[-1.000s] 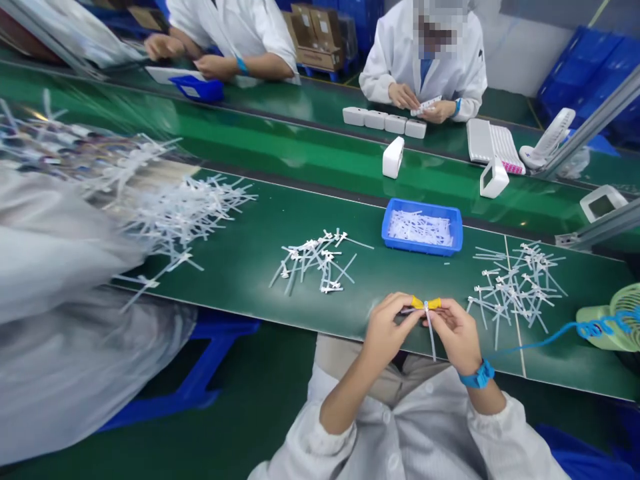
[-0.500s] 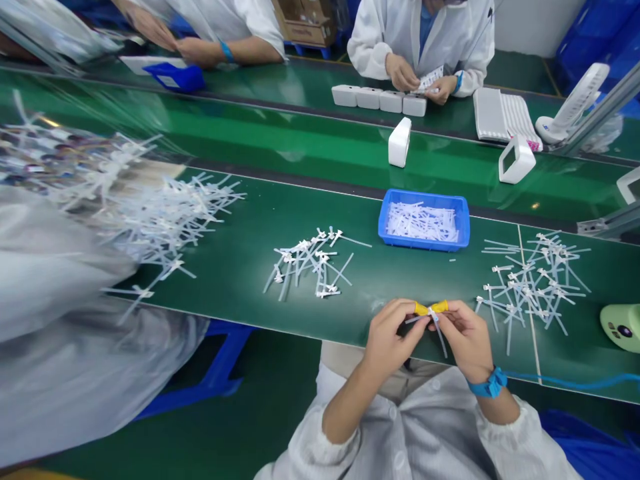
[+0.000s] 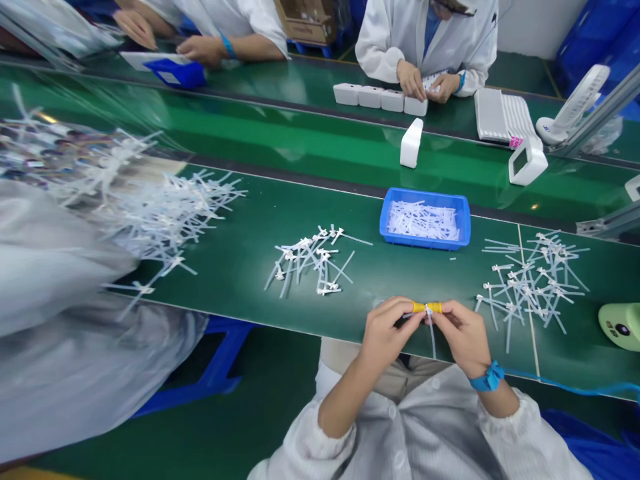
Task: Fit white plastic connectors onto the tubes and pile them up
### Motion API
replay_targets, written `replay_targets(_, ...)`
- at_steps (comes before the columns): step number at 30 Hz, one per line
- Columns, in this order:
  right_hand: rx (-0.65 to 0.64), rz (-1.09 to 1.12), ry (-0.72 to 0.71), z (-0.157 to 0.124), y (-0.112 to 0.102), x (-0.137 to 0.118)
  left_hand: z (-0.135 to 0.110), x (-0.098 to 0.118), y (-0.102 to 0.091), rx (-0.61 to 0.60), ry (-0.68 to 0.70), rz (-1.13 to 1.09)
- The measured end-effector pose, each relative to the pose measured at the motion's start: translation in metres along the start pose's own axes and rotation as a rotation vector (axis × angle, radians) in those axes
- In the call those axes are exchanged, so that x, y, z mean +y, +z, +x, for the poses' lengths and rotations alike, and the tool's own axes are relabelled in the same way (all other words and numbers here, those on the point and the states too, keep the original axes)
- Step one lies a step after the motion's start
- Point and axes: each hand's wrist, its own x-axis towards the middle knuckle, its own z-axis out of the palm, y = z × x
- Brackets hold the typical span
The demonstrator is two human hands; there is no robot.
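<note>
My left hand (image 3: 387,330) and my right hand (image 3: 463,333) meet above the near edge of the green table (image 3: 240,267). Both pinch one small white plastic clip piece (image 3: 427,312) between fingertips capped in yellow finger cots. A thin translucent strip hangs down from the piece. A blue strap circles my right wrist. One heap of white clip pieces (image 3: 313,260) lies to the left of my hands, and a second heap (image 3: 533,283) lies to the right. A blue tray (image 3: 425,219) with white strips sits just beyond my hands.
A large spread of the same white pieces (image 3: 160,207) covers the table's left end beside a plastic sheet. White boxes (image 3: 411,143) stand on the green belt beyond. Two people in white coats work at the far side. A pale green fan (image 3: 620,325) sits at the right edge.
My hands have drawn the two yellow fingertips level and closer on the piece. The view has shifted slightly, and the white boxes on the belt have moved to the right.
</note>
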Motion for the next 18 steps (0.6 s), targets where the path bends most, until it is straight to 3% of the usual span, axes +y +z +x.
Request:
replay_targets(5,0.013,0.089,-0.022,0.003,0.006,0.003,0.005,0.002,0.000,-0.037,-0.135,-0.051)
replay_targets(9,-0.016,0.127,-0.047,0.003,0.009,0.001,0.027,0.023,0.000,-0.051,-0.220,-0.201)
replay_targets(13,-0.065,0.001,-0.127,0.002,0.008,-0.002,0.067,0.060,0.017,-0.099,-0.047,-0.073)
replay_targets(18,-0.030,-0.051,-0.219,0.002,0.003,-0.004,0.101,0.086,0.054,-0.339,0.088,0.253)
